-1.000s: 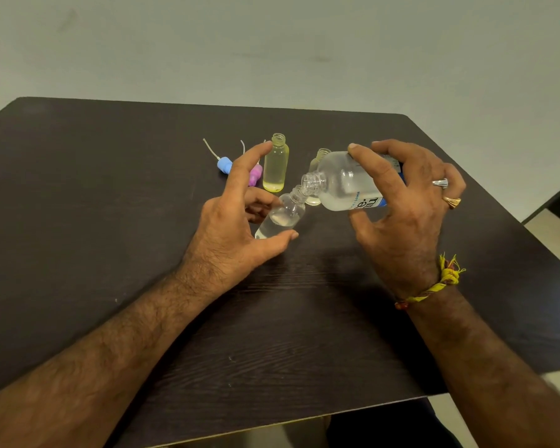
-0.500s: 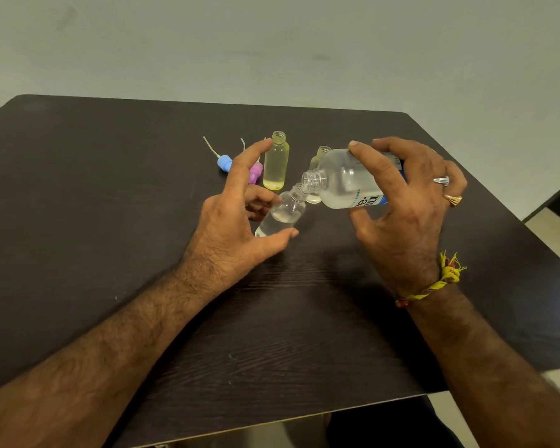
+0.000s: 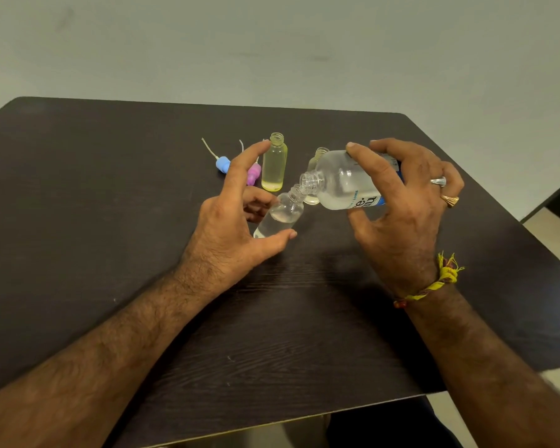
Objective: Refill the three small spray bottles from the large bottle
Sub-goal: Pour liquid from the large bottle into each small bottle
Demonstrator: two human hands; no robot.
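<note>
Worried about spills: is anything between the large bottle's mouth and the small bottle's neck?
Nothing visible. The large bottle, tipped in the right hand, has its open mouth right at the uncapped neck of the small bottle, tilted in the left hand.

Soft, even light; faint shadows; wide-angle bending and blur at edges.

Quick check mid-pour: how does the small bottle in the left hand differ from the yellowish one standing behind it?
The small bottle in the left hand is tilted, its neck meeting the large bottle; the yellowish bottle stands upright on the table, untouched. The held one's liquid looks clear; the standing one's looks yellow. Both are uncapped and about the same size.
</note>
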